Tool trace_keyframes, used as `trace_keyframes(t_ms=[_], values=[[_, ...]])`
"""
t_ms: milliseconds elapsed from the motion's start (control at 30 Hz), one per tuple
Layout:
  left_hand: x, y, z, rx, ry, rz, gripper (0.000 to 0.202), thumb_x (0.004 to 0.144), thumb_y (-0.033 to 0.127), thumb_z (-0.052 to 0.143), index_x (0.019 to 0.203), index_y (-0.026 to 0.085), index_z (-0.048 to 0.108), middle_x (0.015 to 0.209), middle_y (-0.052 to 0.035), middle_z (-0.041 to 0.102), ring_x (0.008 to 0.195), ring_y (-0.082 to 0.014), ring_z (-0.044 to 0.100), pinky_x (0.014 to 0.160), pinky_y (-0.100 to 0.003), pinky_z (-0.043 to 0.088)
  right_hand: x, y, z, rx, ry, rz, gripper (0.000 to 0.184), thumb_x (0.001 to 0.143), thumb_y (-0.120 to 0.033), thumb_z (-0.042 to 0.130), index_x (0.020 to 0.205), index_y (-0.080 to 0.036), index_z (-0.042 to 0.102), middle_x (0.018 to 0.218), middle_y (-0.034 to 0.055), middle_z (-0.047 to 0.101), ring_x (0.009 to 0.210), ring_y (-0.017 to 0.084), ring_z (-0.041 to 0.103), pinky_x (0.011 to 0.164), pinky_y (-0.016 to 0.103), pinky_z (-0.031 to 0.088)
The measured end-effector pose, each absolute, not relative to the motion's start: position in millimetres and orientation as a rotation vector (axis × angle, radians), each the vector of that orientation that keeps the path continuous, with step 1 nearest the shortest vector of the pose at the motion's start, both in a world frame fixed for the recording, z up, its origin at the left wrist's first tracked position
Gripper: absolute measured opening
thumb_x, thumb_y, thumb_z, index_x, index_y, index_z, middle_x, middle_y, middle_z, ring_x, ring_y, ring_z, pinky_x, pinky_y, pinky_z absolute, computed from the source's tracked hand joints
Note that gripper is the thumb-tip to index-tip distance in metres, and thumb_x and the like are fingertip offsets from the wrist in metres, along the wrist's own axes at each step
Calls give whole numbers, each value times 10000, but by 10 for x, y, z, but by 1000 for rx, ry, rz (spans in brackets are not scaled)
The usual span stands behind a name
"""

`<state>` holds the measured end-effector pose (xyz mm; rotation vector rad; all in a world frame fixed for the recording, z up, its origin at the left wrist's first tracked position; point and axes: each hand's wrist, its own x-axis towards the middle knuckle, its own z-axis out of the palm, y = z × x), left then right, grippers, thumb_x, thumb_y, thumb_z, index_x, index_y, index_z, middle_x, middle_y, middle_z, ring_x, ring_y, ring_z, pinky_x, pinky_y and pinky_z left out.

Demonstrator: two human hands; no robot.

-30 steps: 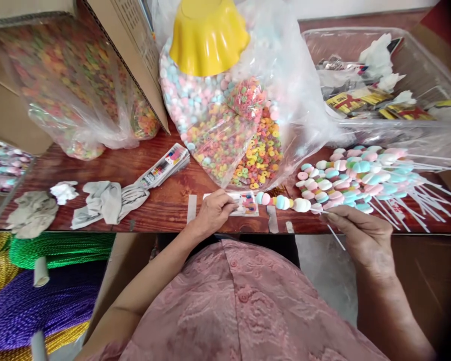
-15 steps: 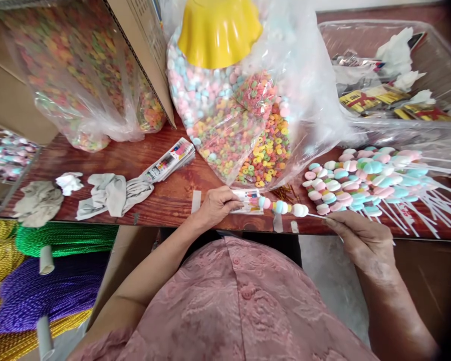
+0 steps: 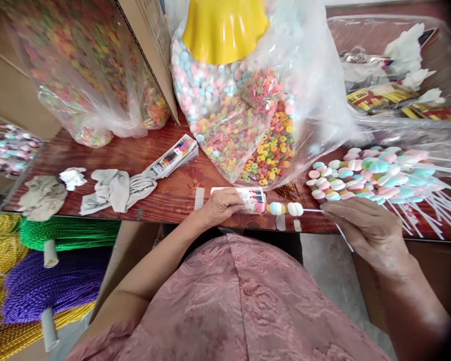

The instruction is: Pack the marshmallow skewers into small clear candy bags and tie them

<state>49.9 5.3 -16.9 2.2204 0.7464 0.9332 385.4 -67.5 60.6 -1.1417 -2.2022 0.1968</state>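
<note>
My left hand is closed on a small printed clear plastic bag at the table's front edge. A marshmallow and gummy ring skewer lies partly in the bag's mouth, its pink, blue, yellow and white pieces sticking out to the right. My right hand pinches the skewer's white stick. A thin white end also shows below the fingers of that hand. Just behind my right hand lies a pile of similar skewers, sticks pointing right.
Behind stands a large clear bag of marshmallows and gummy rings with a yellow scoop. To the left are flat printed bags, a grey cloth and a cardboard box. A clear tray is at back right.
The skewer has slid left, with fewer pieces showing outside the bag. My right hand has moved slightly left along with the stick. The whole view has shifted a little.
</note>
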Motion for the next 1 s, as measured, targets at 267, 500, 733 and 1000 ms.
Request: trace_keyframes(t_ms=[267,500,733,1000], values=[[514,50,-153,2254,683,956,224,927,309,586,813,163,711,776,-42,656,716,-117,614,662,-218,473,3604,-632,579,-967,-2322,-22,326,809,-4,599,1071,-190,658,946,86,743,843,216,686,723,360,513],[552,40,-63,2421,827,1003,387,879,427,640,1152,154,645,1089,-127,627,1027,-222,554,903,-389,444,3634,-659,482,-1084,-2047,253,375,821,-9,633,1100,-257,670,929,66,728,869,202,696,805,365,549],[605,59,-32,2604,920,785,379,927,507,521,1016,163,651,1117,-126,629,1072,-255,485,915,-415,368,3496,-602,540,-999,-2273,-111,328,813,2,624,1082,-187,616,942,111,745,796,195,702,702,336,510],[627,53,137,2712,850,585,484,909,636,463,901,159,541,825,-61,617,768,-182,584,669,-288,397,3389,-491,706,-906,-2342,-136,254,868,-40,548,1079,-175,588,839,56,728,692,154,661,652,301,475]])
